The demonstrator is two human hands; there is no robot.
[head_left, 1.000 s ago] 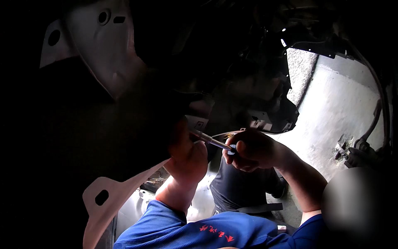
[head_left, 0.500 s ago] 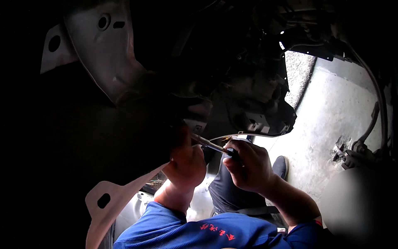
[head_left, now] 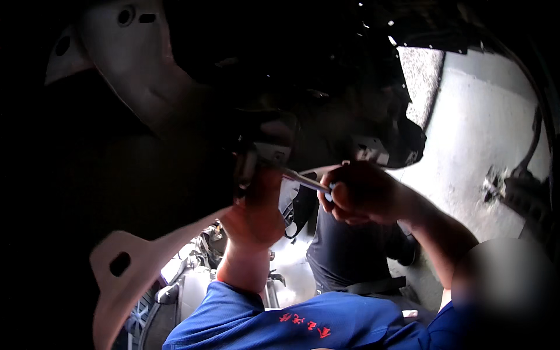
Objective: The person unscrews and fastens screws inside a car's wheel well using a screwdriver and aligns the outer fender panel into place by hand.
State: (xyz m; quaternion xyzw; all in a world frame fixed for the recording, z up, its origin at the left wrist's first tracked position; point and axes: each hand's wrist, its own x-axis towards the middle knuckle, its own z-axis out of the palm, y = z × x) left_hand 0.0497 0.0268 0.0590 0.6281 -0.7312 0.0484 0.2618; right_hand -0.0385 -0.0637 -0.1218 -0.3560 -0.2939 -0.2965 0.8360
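A silver-shafted hand tool (head_left: 306,181) slants across the middle of the view; its exact kind is not clear. Its near end is in my right hand (head_left: 370,192), whose fingers wrap round the dark grip, with a pale blue end showing by the thumb. The shaft's far end runs to my left hand (head_left: 256,201), raised against the underside of dark metalwork. Its fingers look bent in deep shadow, and what they hold is hidden. Just above it sits a pale bracket (head_left: 274,154) with a small hole.
A curved pale metal panel edge (head_left: 175,236) with a slotted tab passes left of my left forearm. Dark vehicle body parts (head_left: 192,131) hang overhead. To the right lies pale floor (head_left: 461,140), with a hose-like part (head_left: 532,143) at the edge. My dark-trousered leg (head_left: 344,251) is below.
The whole view has shifted, with the metalwork higher in it. My right hand has risen with the tool and turned over the grip. My left hand stays by the bracket.
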